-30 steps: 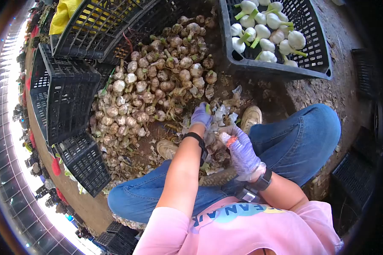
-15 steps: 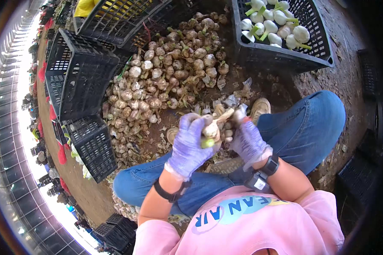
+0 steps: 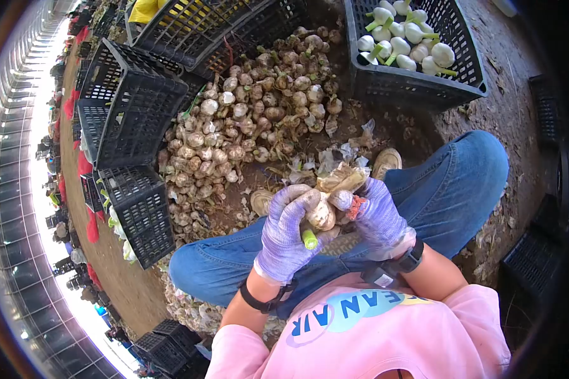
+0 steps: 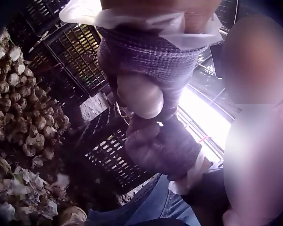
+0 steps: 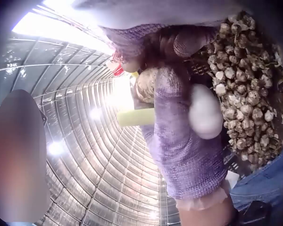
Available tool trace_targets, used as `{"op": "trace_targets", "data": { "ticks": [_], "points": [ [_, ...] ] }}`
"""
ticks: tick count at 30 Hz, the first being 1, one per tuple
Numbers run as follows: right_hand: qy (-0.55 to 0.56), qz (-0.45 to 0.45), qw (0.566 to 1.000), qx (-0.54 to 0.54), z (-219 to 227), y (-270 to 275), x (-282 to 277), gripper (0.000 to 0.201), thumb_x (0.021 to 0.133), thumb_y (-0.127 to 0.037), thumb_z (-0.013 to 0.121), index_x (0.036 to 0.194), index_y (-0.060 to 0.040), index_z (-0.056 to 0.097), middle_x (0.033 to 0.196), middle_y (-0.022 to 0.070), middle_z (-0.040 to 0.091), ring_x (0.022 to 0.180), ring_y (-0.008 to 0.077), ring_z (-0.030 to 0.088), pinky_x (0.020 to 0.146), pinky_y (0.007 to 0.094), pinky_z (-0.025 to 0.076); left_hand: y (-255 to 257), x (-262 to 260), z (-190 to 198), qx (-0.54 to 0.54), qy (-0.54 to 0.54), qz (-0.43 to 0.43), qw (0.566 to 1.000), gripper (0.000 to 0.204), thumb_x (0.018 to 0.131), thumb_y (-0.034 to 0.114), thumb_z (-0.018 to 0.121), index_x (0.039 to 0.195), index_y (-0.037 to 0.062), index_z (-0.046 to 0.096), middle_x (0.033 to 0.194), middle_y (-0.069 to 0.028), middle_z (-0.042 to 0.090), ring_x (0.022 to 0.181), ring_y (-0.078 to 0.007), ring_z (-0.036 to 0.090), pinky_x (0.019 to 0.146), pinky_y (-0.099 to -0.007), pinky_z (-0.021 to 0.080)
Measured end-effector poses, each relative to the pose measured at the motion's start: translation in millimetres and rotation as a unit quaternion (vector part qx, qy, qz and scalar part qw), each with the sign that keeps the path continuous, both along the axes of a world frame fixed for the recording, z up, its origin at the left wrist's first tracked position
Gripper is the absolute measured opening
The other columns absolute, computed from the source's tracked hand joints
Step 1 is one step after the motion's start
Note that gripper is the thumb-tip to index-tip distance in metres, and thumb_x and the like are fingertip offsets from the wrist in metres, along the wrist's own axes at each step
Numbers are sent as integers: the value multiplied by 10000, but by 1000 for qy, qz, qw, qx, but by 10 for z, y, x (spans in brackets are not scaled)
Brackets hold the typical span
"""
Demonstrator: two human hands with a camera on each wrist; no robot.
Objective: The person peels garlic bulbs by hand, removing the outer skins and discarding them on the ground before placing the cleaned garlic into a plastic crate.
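In the head view, the left hand [image 3: 287, 234] curls round a garlic bulb [image 3: 322, 216] whose cut green stem [image 3: 310, 239] points down toward the body. The right hand [image 3: 379, 221], red wrapping on one finger, pinches the other side of the bulb beside a loose brown husk [image 3: 341, 180]. Both hands wear purple-white gloves and meet above the lap. In the right wrist view, the green stem [image 5: 137, 117] sticks out sideways from the left hand [image 5: 184, 136]. A pale, rounded shape [image 5: 205, 112] lies against that hand; what it is I cannot tell.
A pile of unpeeled garlic [image 3: 234, 120] covers the ground ahead, with loose skins [image 3: 335, 158] near the shoes. Black crates [image 3: 139, 208] stand at the left. A black crate [image 3: 417, 91] at the upper right holds clean white bulbs [image 3: 401, 45].
The left hand has come back from the loose skins toward the lap with a bulb. The right hand has closed in on it, and a husk now shows spread above the bulb.
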State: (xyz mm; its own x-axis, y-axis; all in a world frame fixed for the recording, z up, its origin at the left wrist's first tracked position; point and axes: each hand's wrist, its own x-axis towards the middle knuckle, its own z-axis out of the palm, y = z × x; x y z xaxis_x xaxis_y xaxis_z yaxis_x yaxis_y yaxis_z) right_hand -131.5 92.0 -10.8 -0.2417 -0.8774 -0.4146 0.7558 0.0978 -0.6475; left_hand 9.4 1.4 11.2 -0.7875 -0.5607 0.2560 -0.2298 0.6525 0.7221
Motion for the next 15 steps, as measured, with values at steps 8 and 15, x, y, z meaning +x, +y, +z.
{"op": "trace_targets", "data": {
  "ticks": [8, 15],
  "points": [
    [79, 101, 992, -21, -33, 67, -192, 257, 811, -117, 655, 1037, -5, 603, 939, 43, 636, 848, 97, 583, 749, 245, 476, 63, -36, 138, 502, 53, 103, 857, 708, 662, 396, 771, 1172, 7, 471, 1043, -121, 565, 888, -222, 588, 745, -329, 497],
    [78, 165, 977, -110, -122, 100, -282, 291, 861, -152, 592, 1112, -10, 552, 1005, 49, 601, 941, 114, 548, 839, 273, 436, -67, -15, -117, 683, 68, 88, 722, 729, 795, 546, 587, 1244, -3, 418, 1046, -119, 579, 844, -187, 609, 646, -273, 529]
  ]
}}
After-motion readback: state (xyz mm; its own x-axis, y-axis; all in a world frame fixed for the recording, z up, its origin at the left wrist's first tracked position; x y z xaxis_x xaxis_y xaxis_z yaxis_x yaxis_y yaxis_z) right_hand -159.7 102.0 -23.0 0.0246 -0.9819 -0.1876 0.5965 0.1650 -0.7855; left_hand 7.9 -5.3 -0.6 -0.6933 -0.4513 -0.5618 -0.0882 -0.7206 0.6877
